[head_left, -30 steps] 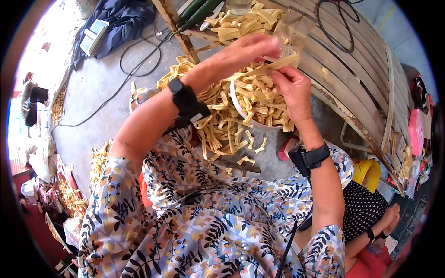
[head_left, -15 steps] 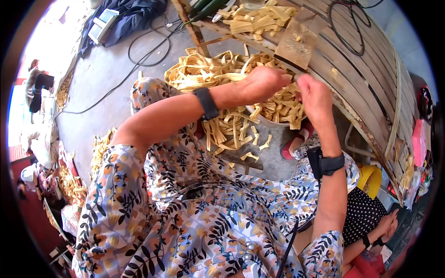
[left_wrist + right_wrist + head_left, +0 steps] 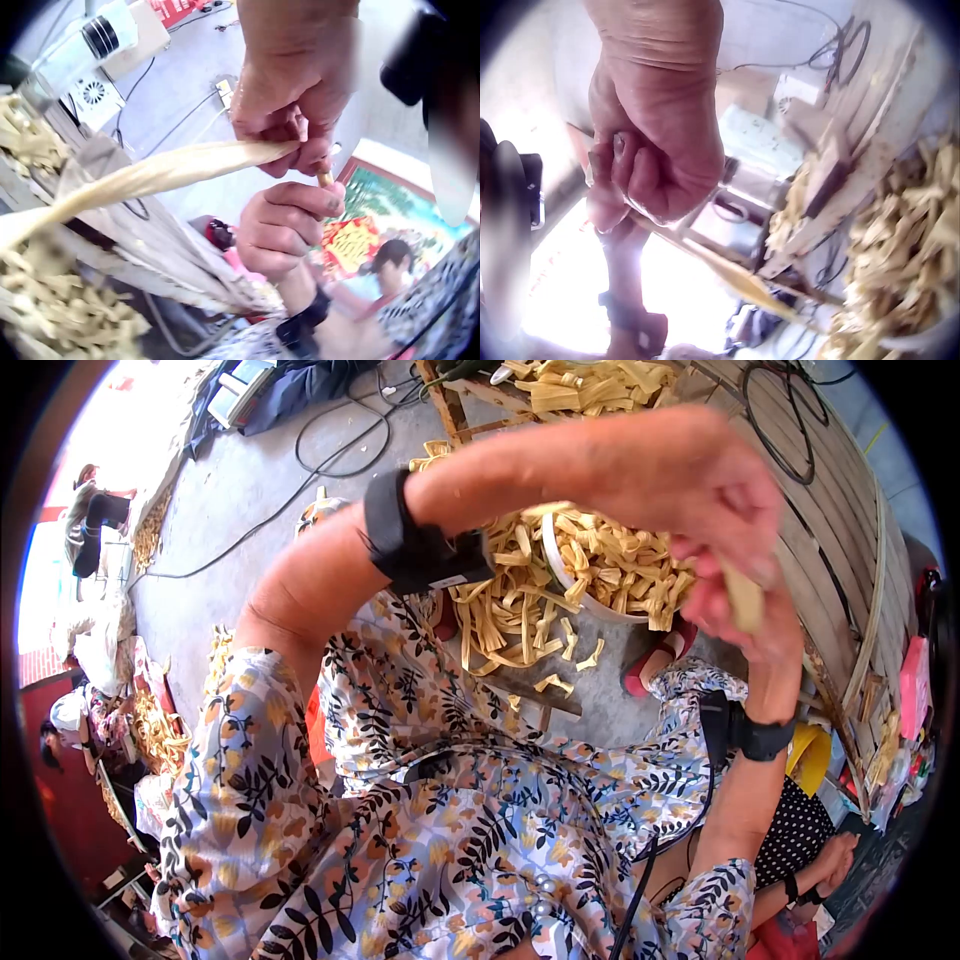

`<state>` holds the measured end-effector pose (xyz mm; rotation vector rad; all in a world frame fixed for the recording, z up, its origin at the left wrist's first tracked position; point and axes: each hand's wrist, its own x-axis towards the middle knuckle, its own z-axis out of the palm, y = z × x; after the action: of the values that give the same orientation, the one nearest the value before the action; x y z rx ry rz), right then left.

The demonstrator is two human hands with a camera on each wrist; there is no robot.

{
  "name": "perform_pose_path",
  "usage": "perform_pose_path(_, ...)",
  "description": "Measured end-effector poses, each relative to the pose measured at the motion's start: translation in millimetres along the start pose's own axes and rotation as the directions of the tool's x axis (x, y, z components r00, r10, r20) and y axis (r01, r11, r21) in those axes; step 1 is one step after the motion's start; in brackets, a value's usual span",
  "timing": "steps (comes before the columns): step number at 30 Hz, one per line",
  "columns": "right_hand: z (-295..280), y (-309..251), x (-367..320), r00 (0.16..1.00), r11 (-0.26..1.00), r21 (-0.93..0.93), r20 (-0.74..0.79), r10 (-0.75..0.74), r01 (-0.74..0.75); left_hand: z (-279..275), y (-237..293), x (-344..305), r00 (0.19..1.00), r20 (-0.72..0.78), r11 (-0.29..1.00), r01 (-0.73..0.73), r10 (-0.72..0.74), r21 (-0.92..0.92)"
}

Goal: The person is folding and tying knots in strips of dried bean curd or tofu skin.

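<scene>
Both hands meet to the right of a white tub heaped with knotted yellow pieces. My left hand pinches a long, flat, pale yellow strip that looks like tofu skin. The strip hangs away from the fingers, slightly twisted, toward the tub side. Right below, my right hand has its fingers curled, and a short end of the strip pokes out between its thumb and finger. In the right wrist view the right hand hides most of that grip.
Long loose strips lie beside the tub, and a few knotted pieces are on the floor. A slatted wooden platform borders the right, with more strips on it. Black cable loops over the floor. Another person sits at lower right.
A second ago the strip stretched flat over the tub between the hands. Both hands have since come together and shifted right, rising closer to the head camera. The head view has turned slightly.
</scene>
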<state>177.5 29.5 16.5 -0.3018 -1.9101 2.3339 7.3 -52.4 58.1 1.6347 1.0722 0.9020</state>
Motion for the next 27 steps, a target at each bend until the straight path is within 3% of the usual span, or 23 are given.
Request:
perform_pose_path(2, -5.6, -5.1, 0.1, 0.933, 0.967, 0.142, 0.264, -0.244, 0.213, -2.3, 17.8, 5.4, 0.996, 0.087, 0.989, -0.004, 0.017, -0.147)
perform_pose_path(3, -8.3, -5.1, -1.8, 0.917, 0.949, 0.195, 0.269, -0.293, 0.246, -5.0, 10.5, 5.6, 0.999, -0.019, 0.999, -0.039, 0.038, -0.031)
perform_pose_path(4, -11.1, -5.0, -3.5, 0.899, 0.928, 0.248, 0.273, -0.341, 0.276, -0.3, 2.9, 3.7, 0.997, -0.078, 0.998, 0.008, -0.013, -0.066)
perform_pose_path(6, -19.8, 4.4, -5.7, 0.961, 0.926, 0.293, 0.069, -0.268, 0.238, 11.2, -26.1, 0.9, 0.976, -0.185, 0.986, 0.084, -0.11, -0.143)
perform_pose_path(7, -16.5, 5.5, -0.5, 0.974, 0.975, 0.073, -0.107, -0.201, 0.21, 16.2, -55.3, 0.7, 0.984, -0.09, 0.9, 0.099, -0.151, -0.424)
perform_pose_path(8, -24.2, 11.7, 5.1, 0.972, 0.988, -0.085, -0.185, -0.145, 0.131, 22.4, -83.6, 0.5, 0.986, 0.014, 0.732, 0.132, -0.165, -0.668)
perform_pose_path(10, -18.8, 33.4, 21.0, 0.945, 0.951, -0.259, -0.231, -0.233, 0.172, 30.9, -108.9, -3.0, 0.964, 0.221, 0.5, 0.266, -0.148, -0.824)
perform_pose_path(11, -13.1, 37.0, 20.5, 0.957, 0.968, -0.233, -0.247, -0.149, 0.091, 38.7, -118.6, -5.9, 0.966, 0.257, 0.358, 0.249, -0.027, -0.9)
perform_pose_path(14, -1.6, 29.6, 24.3, 0.955, 0.96, -0.261, -0.295, 0.019, -0.1, 41.8, -129.4, -6.7, 0.974, 0.227, 0.287, 0.22, -0.006, -0.932)
perform_pose_path(15, -0.7, 27.3, 24.2, 0.946, 0.945, -0.284, -0.316, 0.065, -0.159, 45.2, -124.3, -5.5, 0.975, 0.207, 0.238, 0.221, -0.082, -0.946)
perform_pose_path(17, -12.1, 43.5, 31.1, 0.903, 0.84, -0.535, -0.308, -0.3, 0.097, 42.5, -118.7, -1.3, 0.966, 0.073, 0.375, 0.165, -0.248, -0.912)
perform_pose_path(18, -13.5, 48.7, 34.6, 0.842, 0.735, -0.645, -0.264, -0.47, 0.208, 40.6, -114.2, -0.1, 0.947, -0.006, 0.445, 0.146, -0.322, -0.884)
perform_pose_path(19, -14.6, 50.5, 36.8, 0.731, 0.646, -0.736, -0.326, -0.599, 0.202, 38.4, -109.0, 5.0, 0.89, -0.178, 0.556, 0.097, -0.419, -0.826)
perform_pose_path(20, -14.9, 49.6, 36.7, 0.714, 0.639, -0.759, -0.376, -0.59, 0.128, 36.4, -103.5, 6.7, 0.828, -0.359, 0.678, 0.034, -0.43, -0.734)
perform_pose_path(22, -8.0, 43.7, 33.6, 0.667, 0.62, -0.784, -0.474, -0.574, -0.023, 33.6, -91.9, 7.5, 0.767, -0.576, 0.89, -0.015, -0.282, -0.456)
perform_pose_path(25, -15.6, 46.2, 36.1, 0.813, 0.878, -0.479, -0.504, -0.291, 0.017, 24.1, -92.4, 1.0, 0.868, -0.474, 0.967, 0.027, -0.149, -0.255)
perform_pose_path(26, -20.0, 49.3, 35.4, 0.862, 0.943, -0.332, -0.47, -0.19, 0.027, 25.4, -93.0, -0.1, 0.866, -0.477, 0.974, 0.045, -0.149, -0.222)
perform_pose_path(27, -21.4, 46.1, 34.0, 0.868, 0.95, -0.288, -0.495, -0.039, -0.122, 25.5, -91.1, -0.1, 0.866, -0.479, 0.981, 0.061, -0.145, -0.187)
